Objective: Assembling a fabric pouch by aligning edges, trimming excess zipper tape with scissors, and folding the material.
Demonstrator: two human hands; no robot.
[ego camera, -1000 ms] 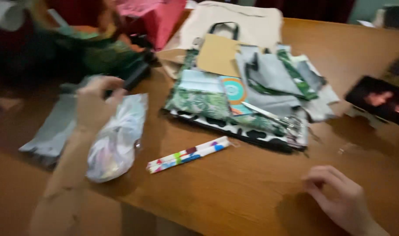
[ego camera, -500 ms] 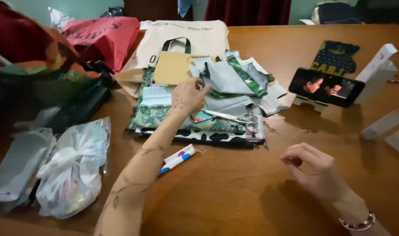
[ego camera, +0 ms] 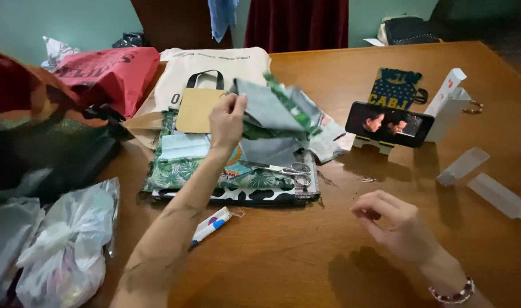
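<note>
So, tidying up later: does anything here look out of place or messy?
Mostly the fabric heap: loose, rumpled pieces with scissors lying open on top. The left hand lifts a grey piece. Small scraps dot the table.

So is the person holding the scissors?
No, the scissors lie on the fabric pile, while the left hand lifts a grey cloth and the right hand hovers empty over the table.

The left hand [ego camera: 227, 120] reaches up to frame centre, fingers pinched shut. The right hand [ego camera: 394, 222] hovers lower right, loosely curled, empty.
</note>
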